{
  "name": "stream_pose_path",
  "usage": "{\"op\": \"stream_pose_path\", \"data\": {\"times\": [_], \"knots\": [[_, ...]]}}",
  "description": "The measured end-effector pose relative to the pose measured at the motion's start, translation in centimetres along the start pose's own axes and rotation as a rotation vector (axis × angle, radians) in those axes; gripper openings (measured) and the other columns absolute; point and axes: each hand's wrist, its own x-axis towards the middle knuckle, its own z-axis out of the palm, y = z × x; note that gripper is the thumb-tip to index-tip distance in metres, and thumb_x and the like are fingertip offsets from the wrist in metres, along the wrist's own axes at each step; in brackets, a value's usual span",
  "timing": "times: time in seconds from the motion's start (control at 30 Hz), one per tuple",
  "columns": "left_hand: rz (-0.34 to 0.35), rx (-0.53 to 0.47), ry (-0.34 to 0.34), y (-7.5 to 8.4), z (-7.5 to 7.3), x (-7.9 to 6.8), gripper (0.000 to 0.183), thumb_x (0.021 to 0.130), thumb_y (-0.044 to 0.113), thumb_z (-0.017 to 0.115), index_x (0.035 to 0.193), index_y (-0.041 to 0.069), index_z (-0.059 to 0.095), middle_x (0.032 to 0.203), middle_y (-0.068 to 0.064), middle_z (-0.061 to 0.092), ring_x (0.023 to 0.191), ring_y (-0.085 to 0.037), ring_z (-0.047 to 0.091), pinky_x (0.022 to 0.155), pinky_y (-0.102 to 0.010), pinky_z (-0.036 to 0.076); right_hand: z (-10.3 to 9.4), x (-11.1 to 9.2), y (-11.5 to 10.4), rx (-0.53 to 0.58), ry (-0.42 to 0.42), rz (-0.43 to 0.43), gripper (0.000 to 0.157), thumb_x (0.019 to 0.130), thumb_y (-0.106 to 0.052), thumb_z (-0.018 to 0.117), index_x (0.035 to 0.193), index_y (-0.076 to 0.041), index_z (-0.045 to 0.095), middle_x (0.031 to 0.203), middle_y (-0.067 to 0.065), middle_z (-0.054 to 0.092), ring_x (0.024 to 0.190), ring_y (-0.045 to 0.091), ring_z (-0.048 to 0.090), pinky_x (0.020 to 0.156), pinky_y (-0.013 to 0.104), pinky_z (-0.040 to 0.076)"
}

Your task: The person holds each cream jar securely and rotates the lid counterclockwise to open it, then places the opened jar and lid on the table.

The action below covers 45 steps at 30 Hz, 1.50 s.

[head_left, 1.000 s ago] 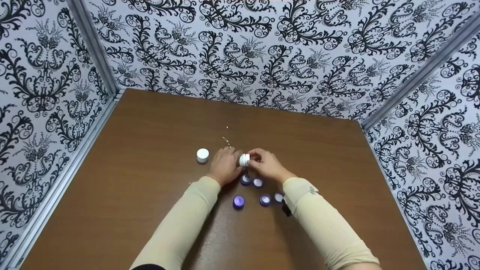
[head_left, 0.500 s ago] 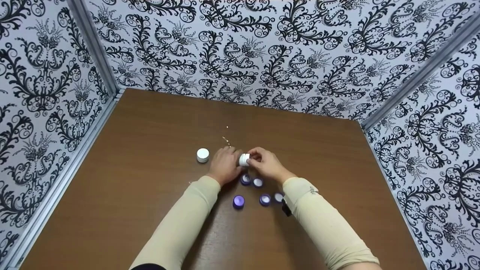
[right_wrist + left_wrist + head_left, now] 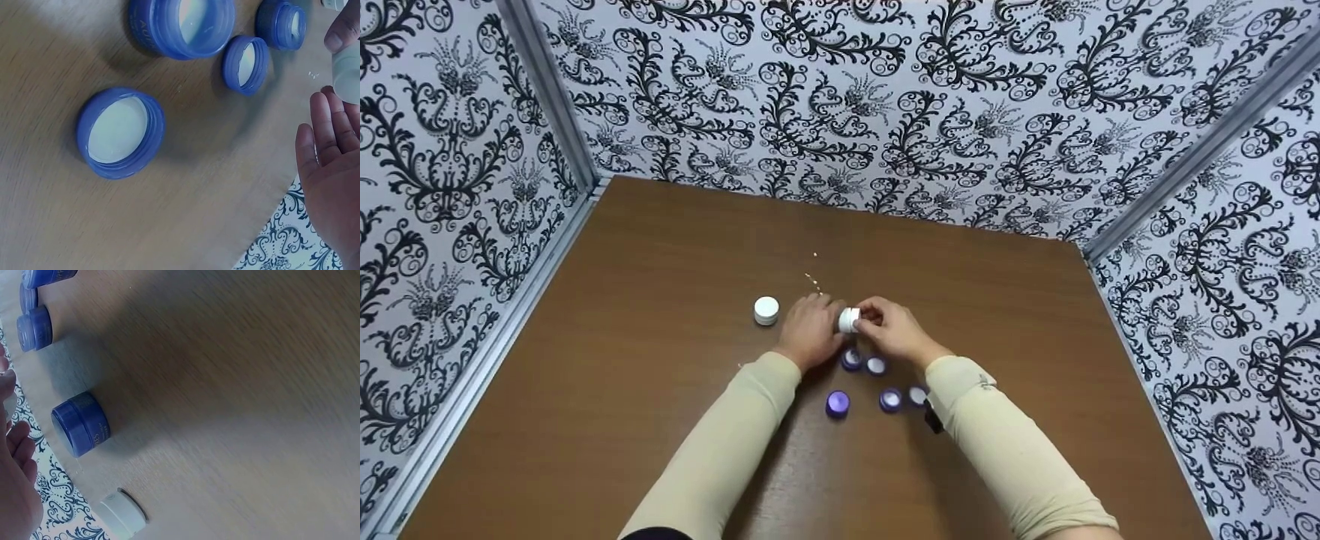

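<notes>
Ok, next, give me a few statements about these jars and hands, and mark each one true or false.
1. The left hand and right hand both hold one white jar. True.
2. A second white jar lies tipped over. False: the second white jar stands upright on the table.
3. The upturned purple lids show white insides. True.
4. The person's sleeves are black. False: the sleeves are cream-coloured.
</notes>
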Motion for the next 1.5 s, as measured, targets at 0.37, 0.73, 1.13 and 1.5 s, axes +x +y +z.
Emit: {"op": "stream_pose_path", "data": {"times": [0.37,0.73,1.13,1.5], "knots": [[-0.001,-0.017,-0.002,-0.01,0.02,0.05,0.039,0.079,0.029,0.078,0.111,0.010,0.068,0.105,-0.008,0.065,0.100,-0.027,0.059,0.089,-0.043,0.045,-0.01,-0.12,0.02,0.020,-0.017,0.027,0.025,0.091,-0.011,0.068,0.115,-0.003,0.063,0.102,0.010,0.070,0.093,0.023,0.068,0.084,0.038,0.053],[-0.003,-0.014,-0.009,0.00,-0.14,0.05,0.040,0.078,0.029,0.078,0.112,0.010,0.068,0.104,-0.008,0.065,0.100,-0.027,0.059,0.090,-0.043,0.045,0.00,0.05,0.01,0.034,-0.013,0.043,0.024,0.090,-0.012,0.071,0.113,-0.006,0.064,0.102,0.008,0.071,0.093,0.022,0.069,0.084,0.036,0.054],[0.008,-0.008,0.014,-0.06,-0.13,-0.09,0.044,0.079,0.033,0.077,0.115,0.008,0.070,0.103,-0.009,0.065,0.097,-0.027,0.059,0.087,-0.042,0.046,-0.12,0.13,-0.26,0.017,0.009,0.005,0.028,0.085,-0.007,0.074,0.111,-0.003,0.063,0.100,0.009,0.069,0.092,0.023,0.067,0.084,0.037,0.053],[0.003,-0.010,-0.004,-0.16,-0.21,-0.11,0.044,0.079,0.032,0.078,0.115,0.009,0.069,0.104,-0.008,0.065,0.099,-0.027,0.059,0.089,-0.042,0.045,-0.05,0.09,-0.12,0.009,0.009,0.031,0.029,0.086,-0.010,0.076,0.111,-0.001,0.065,0.100,0.010,0.070,0.093,0.023,0.068,0.086,0.036,0.053]]}}
